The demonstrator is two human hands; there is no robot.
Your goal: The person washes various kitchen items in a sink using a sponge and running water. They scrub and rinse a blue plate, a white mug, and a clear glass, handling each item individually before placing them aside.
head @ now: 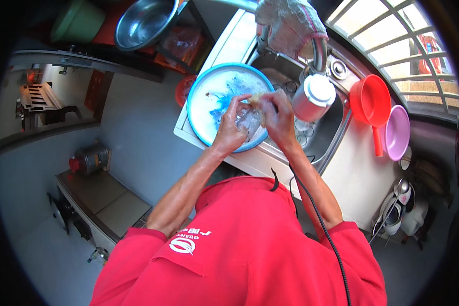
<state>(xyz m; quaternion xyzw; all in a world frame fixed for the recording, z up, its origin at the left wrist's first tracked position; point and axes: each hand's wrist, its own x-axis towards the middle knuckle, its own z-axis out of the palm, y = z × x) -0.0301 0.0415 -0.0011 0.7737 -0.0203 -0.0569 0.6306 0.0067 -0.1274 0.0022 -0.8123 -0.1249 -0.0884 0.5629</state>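
My left hand point(229, 130) holds a clear glass point(249, 121) above a blue-rimmed basin point(191, 114) of sudsy water. A pale yellow sponge point(255, 100) is in my right hand point(281, 120), pressed against the upper part of the glass. Motion blurs the right fingers, and both hands partly cover the glass. The basin stands on the counter, overlapping the left side of a steel sink point(325, 143). Several clear glasses point(303, 134) lie in the sink, partly hidden by my right hand and the tap filter.
A tap with a white-capped filter point(314, 97) juts over the sink, and a cloth point(290, 26) drapes its pipe. Right of the sink are a red dipper point(371, 101) and a purple basin point(397, 132). A black cord point(321, 222) crosses my right arm. A steel bowl point(145, 25) sits upper left.
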